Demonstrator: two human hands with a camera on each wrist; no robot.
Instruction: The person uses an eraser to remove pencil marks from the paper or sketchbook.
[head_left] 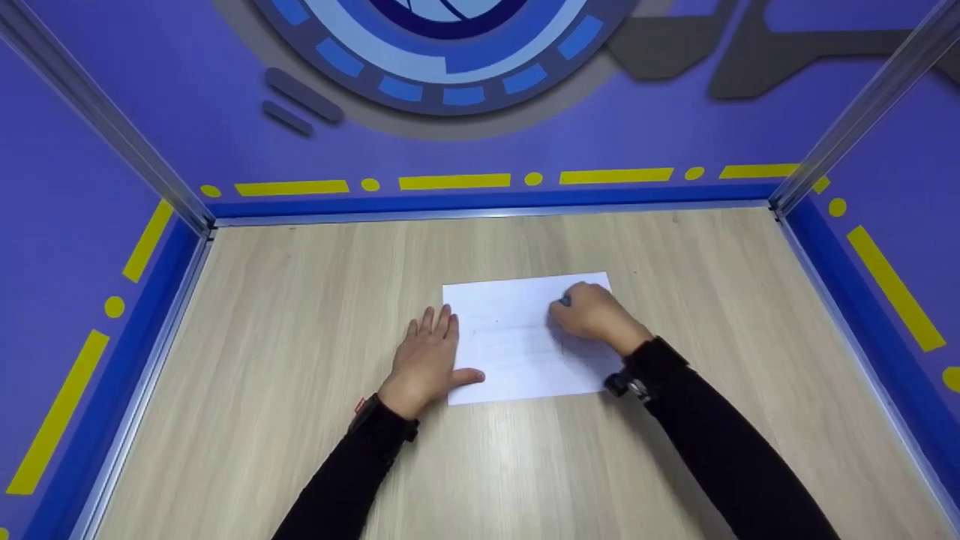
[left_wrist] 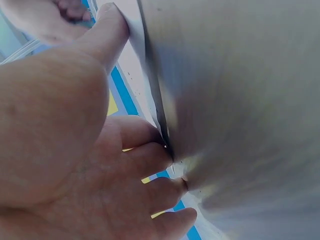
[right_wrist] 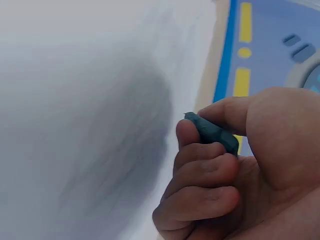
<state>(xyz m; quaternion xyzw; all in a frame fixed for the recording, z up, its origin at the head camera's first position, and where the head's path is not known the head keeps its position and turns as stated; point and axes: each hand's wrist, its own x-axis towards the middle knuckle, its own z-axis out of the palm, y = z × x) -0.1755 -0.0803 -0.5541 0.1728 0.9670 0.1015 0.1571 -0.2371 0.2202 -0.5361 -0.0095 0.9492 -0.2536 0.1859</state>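
Purple-blue walls with yellow dashes and dots (head_left: 460, 181) close in a pale wood-grain table (head_left: 315, 300), metal rails running along its far and side edges. On that table, a little right of centre, lies a white sheet of paper (head_left: 525, 300), set slightly askew. Beside it, at its left edge, the left hand (head_left: 424, 366) rests flat with straight fingers, gripping nothing; its thumb reaches over onto the paper, apparently steadying it. From the left wrist, the near edge of the sheet seems to lift a touch off the wood. Over the right part of the sheet, the right hand (head_left: 592, 311) has its fingers curled around a small dark teal piece (right_wrist: 212, 134), pinched between thumb and forefinger with one end poking out — perhaps a crayon or an eraser, the pictures do not settle which. Whether that end touches the paper is equally hard to tell. As for progress, the work looks partly done: faint grey lines (head_left: 514, 331) cross the middle of the sheet, with a short upright stroke near the right hand, and the right wrist view shows greyish streaks mixed with shadow. No finished figure or lettering can be made out, and much of the paper looks white — so how much remains, and whether the marks are being laid down or rubbed away, cannot be read from here.
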